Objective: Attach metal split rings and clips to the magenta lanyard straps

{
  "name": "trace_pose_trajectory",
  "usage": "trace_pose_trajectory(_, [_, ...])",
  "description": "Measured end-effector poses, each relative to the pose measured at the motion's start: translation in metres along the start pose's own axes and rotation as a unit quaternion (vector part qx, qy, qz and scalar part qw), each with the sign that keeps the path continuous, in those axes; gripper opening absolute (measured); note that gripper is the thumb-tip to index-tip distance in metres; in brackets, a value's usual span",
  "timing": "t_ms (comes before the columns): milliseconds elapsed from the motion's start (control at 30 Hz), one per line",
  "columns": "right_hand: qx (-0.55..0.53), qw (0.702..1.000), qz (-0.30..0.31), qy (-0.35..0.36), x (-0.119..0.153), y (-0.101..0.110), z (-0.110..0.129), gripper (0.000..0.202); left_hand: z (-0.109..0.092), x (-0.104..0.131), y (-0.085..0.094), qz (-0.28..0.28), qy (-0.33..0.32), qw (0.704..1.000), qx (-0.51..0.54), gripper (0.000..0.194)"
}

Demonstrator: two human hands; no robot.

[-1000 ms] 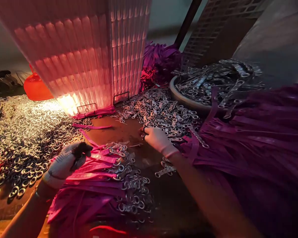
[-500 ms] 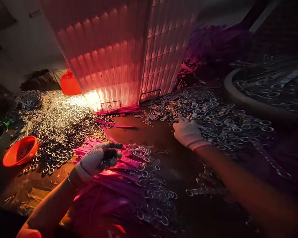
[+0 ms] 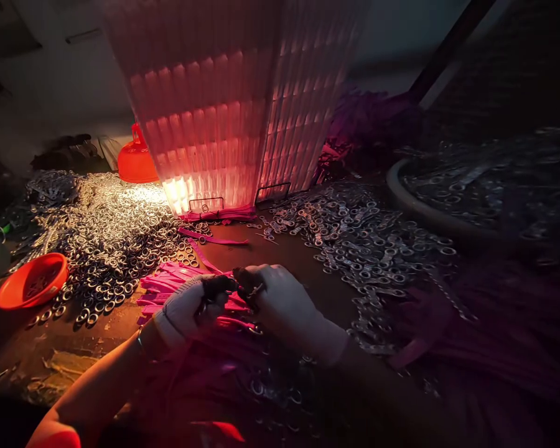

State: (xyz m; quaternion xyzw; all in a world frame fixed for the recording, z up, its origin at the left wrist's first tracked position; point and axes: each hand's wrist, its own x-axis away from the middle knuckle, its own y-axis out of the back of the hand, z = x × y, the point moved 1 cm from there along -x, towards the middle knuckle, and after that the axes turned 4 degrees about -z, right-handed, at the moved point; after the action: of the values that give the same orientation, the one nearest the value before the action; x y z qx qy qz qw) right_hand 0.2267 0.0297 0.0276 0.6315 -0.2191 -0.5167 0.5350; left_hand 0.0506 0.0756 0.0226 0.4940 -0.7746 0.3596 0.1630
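Observation:
My left hand [image 3: 191,308], in a white glove with dark fingertips, is closed in a pinch above a bundle of pink straps [image 3: 170,283]. What it grips is hidden by its fingers. My right hand [image 3: 292,311], gloved the same way, is closed beside it, with the fingertips of both almost touching. A faint metallic glint shows at the right fingers, seemingly a small metal piece [image 3: 260,290]. Below the hands, metal rings [image 3: 257,387] lie at the strap ends in deep shadow.
A heap of shiny metal rings [image 3: 107,242] lies at left under an orange lamp [image 3: 137,158]. An orange bowl [image 3: 32,283] stands nearby. Ribbed translucent panels [image 3: 205,143] rise at the back. Ringed metal links [image 3: 354,230] spread at right, before a large dark basin [image 3: 401,186].
My right hand has come from the heap of metal links at right over to my left hand. The left has stayed over the straps, its fingers more curled. The view has shifted slightly.

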Motion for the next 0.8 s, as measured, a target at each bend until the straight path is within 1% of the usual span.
trace_pose_trajectory(67, [0.029,0.999,0.026,0.031,-0.003,0.003,0.004,0.027,0.000,0.005,-0.002,0.003,0.004,1.000,-0.003,0.021])
trace_pose_trajectory(100, [0.040,0.998,0.031,0.041,-0.004,0.003,0.004,0.025,0.000,0.007,-0.003,0.003,-0.004,1.000,-0.005,0.021])
trace_pose_trajectory(200, [0.055,0.996,0.023,0.065,-0.004,0.004,0.006,0.019,0.002,0.012,-0.003,0.009,-0.066,0.997,-0.032,0.015])
trace_pose_trajectory(267, [0.055,0.995,0.010,0.078,-0.001,0.003,0.008,0.013,0.006,0.012,-0.001,0.013,-0.113,0.991,-0.062,0.016])
trace_pose_trajectory(300, [0.056,0.995,0.001,0.084,0.000,0.002,0.010,0.012,0.009,0.010,0.000,0.015,-0.125,0.989,-0.077,0.018])
trace_pose_trajectory(367, [0.056,0.994,-0.017,0.095,0.002,0.000,0.014,0.013,0.014,0.007,0.002,0.018,-0.123,0.987,-0.097,0.024])
trace_pose_trajectory(433, [0.051,0.993,-0.028,0.101,0.003,-0.002,0.017,0.014,0.017,0.004,0.003,0.018,-0.101,0.989,-0.107,0.029])
trace_pose_trajectory(500, [0.046,0.995,-0.034,0.081,0.003,-0.003,0.017,0.012,0.018,0.005,0.001,0.013,-0.103,0.990,-0.091,0.036])
trace_pose_trajectory(567, [0.030,0.998,-0.047,0.025,0.003,-0.002,0.016,0.009,0.016,0.009,-0.002,0.006,-0.148,0.986,-0.083,0.040])
trace_pose_trajectory(600, [0.011,0.998,-0.055,-0.010,0.004,-0.002,0.015,0.008,0.014,0.012,-0.004,0.003,-0.177,0.979,-0.097,0.040])
trace_pose_trajectory(633, [-0.016,0.997,-0.063,-0.043,0.004,-0.001,0.014,0.007,0.012,0.015,-0.006,-0.001,-0.206,0.970,-0.127,0.038])
trace_pose_trajectory(700, [-0.085,0.990,-0.071,-0.091,0.004,0.000,0.013,0.010,0.007,0.019,-0.010,-0.020,-0.250,0.943,-0.220,0.031])
trace_pose_trajectory(767, [-0.147,0.979,-0.074,-0.118,0.003,-0.001,0.013,0.017,0.004,0.018,-0.011,-0.042,-0.278,0.913,-0.296,0.025])
trace_pose_trajectory(800, [-0.168,0.974,-0.076,-0.128,0.002,-0.001,0.013,0.020,0.002,0.015,-0.010,-0.048,-0.287,0.903,-0.316,0.023])
